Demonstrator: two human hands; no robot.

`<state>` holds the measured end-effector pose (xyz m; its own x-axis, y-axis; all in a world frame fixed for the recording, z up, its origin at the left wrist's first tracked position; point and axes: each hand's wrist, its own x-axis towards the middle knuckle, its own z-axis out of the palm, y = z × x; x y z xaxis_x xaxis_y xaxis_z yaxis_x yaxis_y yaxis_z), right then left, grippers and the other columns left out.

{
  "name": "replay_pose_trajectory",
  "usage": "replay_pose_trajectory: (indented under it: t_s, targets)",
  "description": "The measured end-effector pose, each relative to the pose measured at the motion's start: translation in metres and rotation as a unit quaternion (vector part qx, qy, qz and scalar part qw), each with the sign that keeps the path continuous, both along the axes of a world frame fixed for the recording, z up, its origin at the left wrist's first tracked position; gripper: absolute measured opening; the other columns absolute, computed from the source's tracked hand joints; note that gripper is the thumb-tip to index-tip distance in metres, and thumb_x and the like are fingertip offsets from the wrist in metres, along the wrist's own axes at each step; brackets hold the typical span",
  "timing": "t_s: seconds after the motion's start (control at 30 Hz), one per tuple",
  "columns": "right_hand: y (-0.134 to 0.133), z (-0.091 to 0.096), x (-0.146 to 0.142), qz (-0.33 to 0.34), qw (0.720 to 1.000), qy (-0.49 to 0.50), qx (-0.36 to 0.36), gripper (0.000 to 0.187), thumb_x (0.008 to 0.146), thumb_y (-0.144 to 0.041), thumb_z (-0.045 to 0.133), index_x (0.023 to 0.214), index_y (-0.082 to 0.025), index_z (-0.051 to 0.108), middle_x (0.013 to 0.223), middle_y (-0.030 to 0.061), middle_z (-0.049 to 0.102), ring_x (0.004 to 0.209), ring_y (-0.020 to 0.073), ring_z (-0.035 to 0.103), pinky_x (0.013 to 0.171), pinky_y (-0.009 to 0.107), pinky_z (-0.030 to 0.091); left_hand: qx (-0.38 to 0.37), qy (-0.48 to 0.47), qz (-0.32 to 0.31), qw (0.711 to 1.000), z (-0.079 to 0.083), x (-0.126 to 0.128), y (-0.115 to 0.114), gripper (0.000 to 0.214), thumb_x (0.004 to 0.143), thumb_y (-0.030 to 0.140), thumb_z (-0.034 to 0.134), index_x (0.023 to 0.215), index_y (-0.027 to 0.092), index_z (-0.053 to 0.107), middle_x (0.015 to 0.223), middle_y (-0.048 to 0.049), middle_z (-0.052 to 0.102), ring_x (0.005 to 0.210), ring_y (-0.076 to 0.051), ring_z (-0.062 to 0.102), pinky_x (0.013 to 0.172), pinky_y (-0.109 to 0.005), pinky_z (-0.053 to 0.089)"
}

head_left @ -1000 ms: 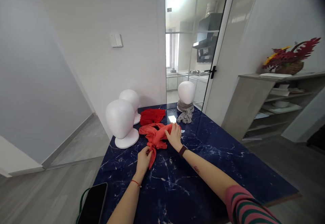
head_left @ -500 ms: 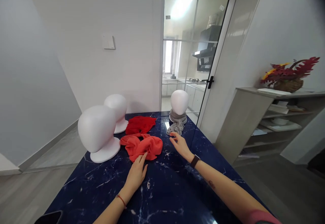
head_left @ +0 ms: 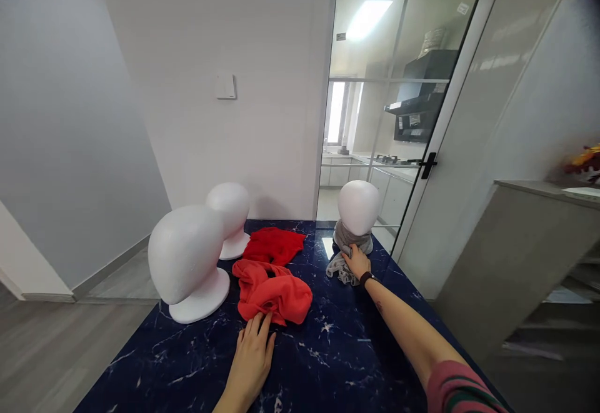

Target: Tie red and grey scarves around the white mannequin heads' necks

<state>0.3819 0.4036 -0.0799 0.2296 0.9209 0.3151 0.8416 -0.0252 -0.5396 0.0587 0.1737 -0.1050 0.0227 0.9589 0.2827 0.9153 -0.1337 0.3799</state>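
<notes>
A white foam mannequin head (head_left: 359, 207) stands at the far right of the table with a grey scarf (head_left: 344, 269) around its neck, the loose end lying on the tabletop. My right hand (head_left: 359, 262) has its fingers closed on this scarf just below the head. Nearer to me, a coral-red scarf (head_left: 281, 297) lies loosely bundled. Fingertips of my left hand (head_left: 252, 353) rest at its near edge, the fingers stretched out and the palm down. Behind it lies a darker red scarf (head_left: 274, 244), spread in a crumpled heap.
Two bare white mannequin heads, a near one (head_left: 187, 253) and a far one (head_left: 229, 207), stand at the left. The dark blue marbled table (head_left: 323, 363) ends at a wall and a glass door (head_left: 375, 119). A grey shelf unit (head_left: 529, 238) stands at the right.
My right hand has reached forward and closed on the grey scarf. My left hand stays by the coral-red scarf, drawn slightly back. The view has shifted to the right.
</notes>
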Motion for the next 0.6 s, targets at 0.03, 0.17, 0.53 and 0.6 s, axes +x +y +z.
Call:
replay_pose_trajectory:
  t_s: [0.03,0.17,0.53,0.6]
  targets:
    - [-0.005,-0.002,-0.002,0.0,1.0,-0.004,-0.003,0.029,0.083,-0.03,0.05,0.105,-0.012,0.056,0.1,0.0175,0.061,0.088,0.0266,0.061,0.074,0.033,0.041,-0.005,-0.001,0.0,1.0,0.001,0.0,0.0,0.044,0.09,0.031,0.032,0.132,0.026,0.044,0.132,-0.0089,0.049,0.123,-0.024,0.042,0.099,-0.048,0.036]
    - [-0.048,0.001,-0.008,0.022,0.999,0.002,0.038,0.028,0.088,-0.037,0.039,0.094,-0.016,0.057,0.089,0.0102,0.064,0.081,0.021,0.06,0.069,0.028,0.04,0.0,0.0,0.0,1.0,0.003,-0.001,0.0,0.042,0.09,0.031,0.033,0.128,0.024,0.048,0.13,-0.0089,0.051,0.122,-0.024,0.044,0.098,-0.048,0.038]
    - [-0.258,0.023,-0.095,0.265,0.954,0.067,0.12,0.023,0.086,-0.037,0.05,0.093,-0.018,0.059,0.082,0.0051,0.065,0.075,0.0182,0.06,0.068,0.027,0.044,0.045,-0.113,-0.062,0.991,0.017,-0.003,-0.001,0.04,0.089,0.025,0.036,0.128,0.02,0.047,0.128,-0.0107,0.049,0.118,-0.024,0.048,0.098,-0.046,0.04]
    - [-0.275,0.027,-0.117,0.281,0.95,0.058,0.121,0.023,0.087,-0.037,0.05,0.095,-0.018,0.059,0.081,0.0046,0.064,0.074,0.018,0.059,0.069,0.027,0.043,0.068,-0.155,-0.092,0.981,0.023,-0.004,-0.005,0.039,0.089,0.023,0.036,0.126,0.021,0.048,0.129,-0.0096,0.048,0.119,-0.022,0.047,0.1,-0.043,0.04]
